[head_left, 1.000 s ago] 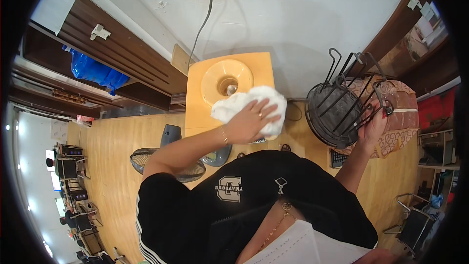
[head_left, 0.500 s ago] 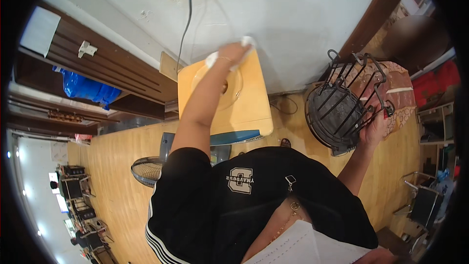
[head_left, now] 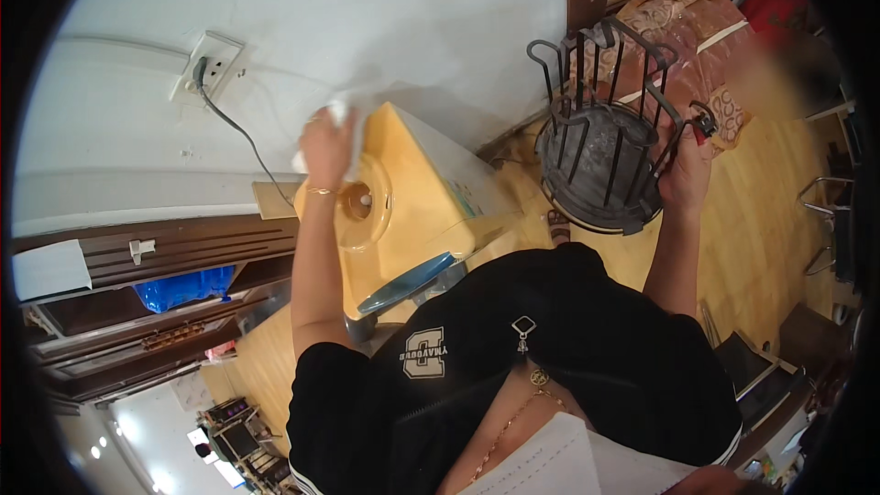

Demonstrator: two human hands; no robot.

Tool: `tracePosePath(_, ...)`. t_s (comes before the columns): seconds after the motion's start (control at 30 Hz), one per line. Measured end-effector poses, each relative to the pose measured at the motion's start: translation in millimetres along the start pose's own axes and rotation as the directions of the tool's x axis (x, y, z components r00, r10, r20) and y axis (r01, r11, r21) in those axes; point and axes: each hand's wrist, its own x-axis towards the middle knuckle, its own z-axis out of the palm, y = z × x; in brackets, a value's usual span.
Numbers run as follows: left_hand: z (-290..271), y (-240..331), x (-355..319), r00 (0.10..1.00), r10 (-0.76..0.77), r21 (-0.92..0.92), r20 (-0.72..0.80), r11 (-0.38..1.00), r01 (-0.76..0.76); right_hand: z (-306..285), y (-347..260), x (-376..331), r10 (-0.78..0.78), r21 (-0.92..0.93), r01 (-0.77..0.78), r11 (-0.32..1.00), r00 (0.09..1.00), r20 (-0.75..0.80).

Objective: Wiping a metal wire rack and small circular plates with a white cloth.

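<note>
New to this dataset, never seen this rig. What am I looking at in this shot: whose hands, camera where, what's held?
No robot here: a person wears a fisheye camera on the head, looking down over their own black shirt, so straight edges bend. The left hand presses a white cloth against the far edge of a yellow water dispenser by the wall. The right hand grips the rim of a black wire rack standing on the wooden floor. A cable runs to a wall socket.
</note>
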Motion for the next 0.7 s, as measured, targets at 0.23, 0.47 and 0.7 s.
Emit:
tracePosePath(0.23, 44, 67, -31, 0.988, 0.028, 0.168, 0.151, 0.984, -0.053, 6, 11, 32, 0.034, 0.03, -0.041, 0.999, 0.98, 0.197)
tracePosePath(0.47, 22, 164, -157, 0.962, 0.189, 0.14, 0.198, 0.966, -0.219, 13, 6, 38, -0.018, 0.07, -0.004, 0.998, 0.949, 0.314)
tracePosePath(0.7, 16, 165, -146, 0.978, 0.201, -0.016, 0.063, 0.98, -0.2, 20, -6, 34, 0.064, 0.068, -0.099, 0.993, 0.913, 0.404)
